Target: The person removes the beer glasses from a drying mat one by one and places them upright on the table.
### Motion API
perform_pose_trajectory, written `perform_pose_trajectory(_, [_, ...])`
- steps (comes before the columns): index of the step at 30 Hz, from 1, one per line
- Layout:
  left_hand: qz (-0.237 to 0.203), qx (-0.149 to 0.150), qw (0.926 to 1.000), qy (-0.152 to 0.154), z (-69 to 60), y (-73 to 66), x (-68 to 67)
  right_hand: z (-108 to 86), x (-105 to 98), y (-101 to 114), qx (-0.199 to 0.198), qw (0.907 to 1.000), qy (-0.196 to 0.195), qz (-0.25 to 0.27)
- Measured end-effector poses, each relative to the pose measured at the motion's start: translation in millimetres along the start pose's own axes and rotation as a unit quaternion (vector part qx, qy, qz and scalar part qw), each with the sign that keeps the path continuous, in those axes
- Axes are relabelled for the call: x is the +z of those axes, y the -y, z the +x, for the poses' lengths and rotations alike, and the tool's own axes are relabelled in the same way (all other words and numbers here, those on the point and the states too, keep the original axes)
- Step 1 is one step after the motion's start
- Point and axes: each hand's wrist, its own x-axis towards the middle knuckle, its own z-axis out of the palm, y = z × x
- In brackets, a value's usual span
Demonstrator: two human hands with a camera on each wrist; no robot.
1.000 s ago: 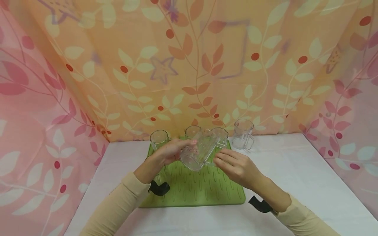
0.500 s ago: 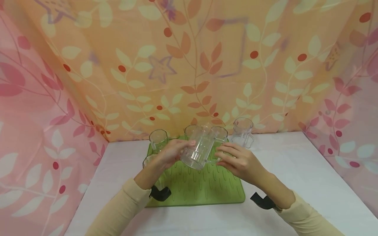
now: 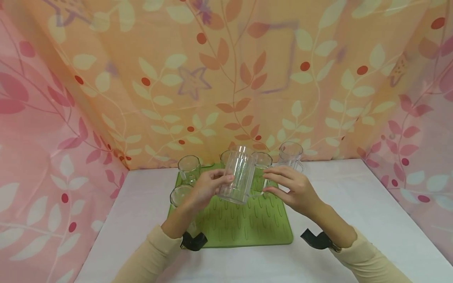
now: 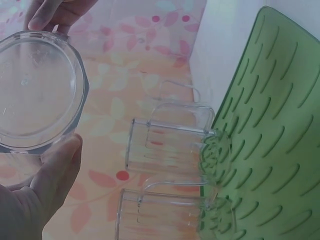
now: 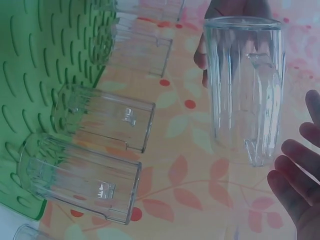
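A clear mug is held slightly tilted above the green mat, its handle toward the right. My left hand grips its side, thumb on the near wall; in the left wrist view the left hand is at the edge of the mug's round base. My right hand is beside the handle with fingers spread and slightly bent. In the right wrist view a gap shows between the right hand and the mug, so it holds nothing.
Several clear mugs stand on the green mat, including one at back left and one near my left wrist. Another mug stands on the white table, behind my right hand. Patterned cloth surrounds the table.
The held mug has turned more upright in my left hand. My right hand has shifted slightly right, its fingers spreading away from the handle.
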Motion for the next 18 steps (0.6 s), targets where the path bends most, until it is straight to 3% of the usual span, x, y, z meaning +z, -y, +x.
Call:
perform_pose_trajectory(8, [-0.013,0.029,0.9992,-0.024,-7.7,3.9,5.2,-2.2,-2,-1,0.051,0.9984,-0.017,0.016])
perform_pose_trajectory(18, [0.011,0.088,0.9942,-0.060,-21.3,16.2,13.1,-7.4,-5,4,0.149,0.9862,-0.027,0.067])
